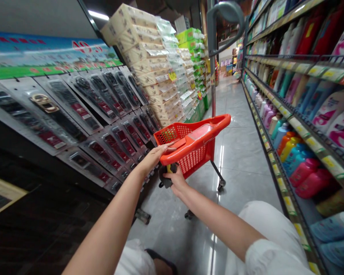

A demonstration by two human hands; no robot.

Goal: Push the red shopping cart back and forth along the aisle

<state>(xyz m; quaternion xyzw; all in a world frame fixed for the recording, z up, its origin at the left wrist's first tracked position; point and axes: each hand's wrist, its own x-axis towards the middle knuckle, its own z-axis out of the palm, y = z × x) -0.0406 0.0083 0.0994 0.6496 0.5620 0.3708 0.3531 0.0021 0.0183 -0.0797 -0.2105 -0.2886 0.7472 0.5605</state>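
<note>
A red plastic shopping cart [193, 158] with perforated basket walls stands in the aisle, on dark legs with casters. My left hand [158, 153] lies over the near-left corner of its rim, fingers stretched flat along the top. Just below that corner, my right hand [176, 179] is closed around a dark piece with a yellow strip [166, 176]. Whether this piece is fixed to the cart cannot be made out. Parts of it are hidden by my fingers and the rim. A grey pole with a looped handle [226, 28] rises behind the basket.
Packaged belts [83, 91] hang on a rack close at the left. Behind them rise tall stacks of beige packs [149, 57] and green packs [192, 42]. Shelves of bottles [301, 152] line the right side. Shiny grey floor [240, 145] runs down the aisle between.
</note>
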